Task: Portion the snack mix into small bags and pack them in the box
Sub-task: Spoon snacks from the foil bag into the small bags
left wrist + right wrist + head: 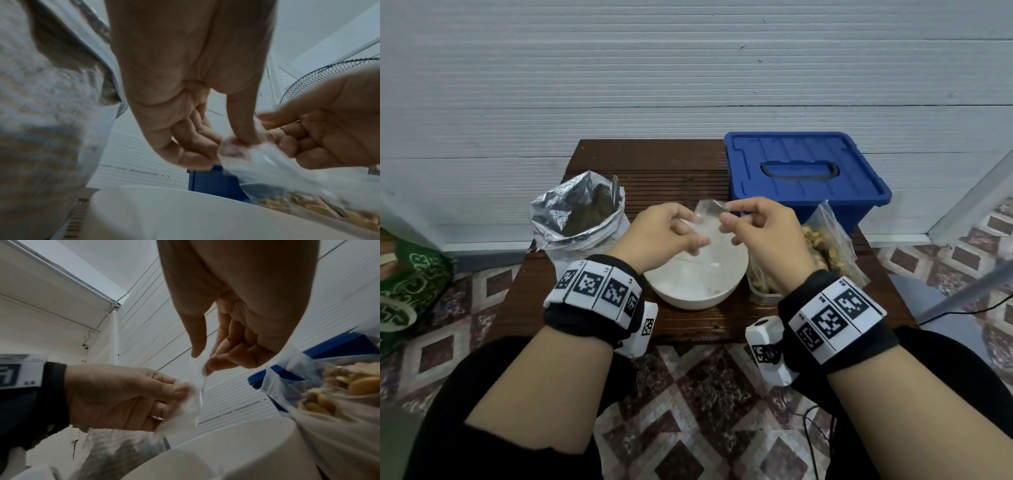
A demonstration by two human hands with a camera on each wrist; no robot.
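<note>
Small clear bag held up over the white bowl, pinched at its top edge between thumb and curled fingers of the right hand, its left side gripped by the curled fingers of the left hand. Behind and right on the wooden table, blue box with lid on; snack mix in a clear pouch just right of the bowl. Only "L3", "L4" legible on the left wristband; other markings too blurred.

Black wrist bands with white square-code marker tiles, white wrist cameras, black sleeves
</note>
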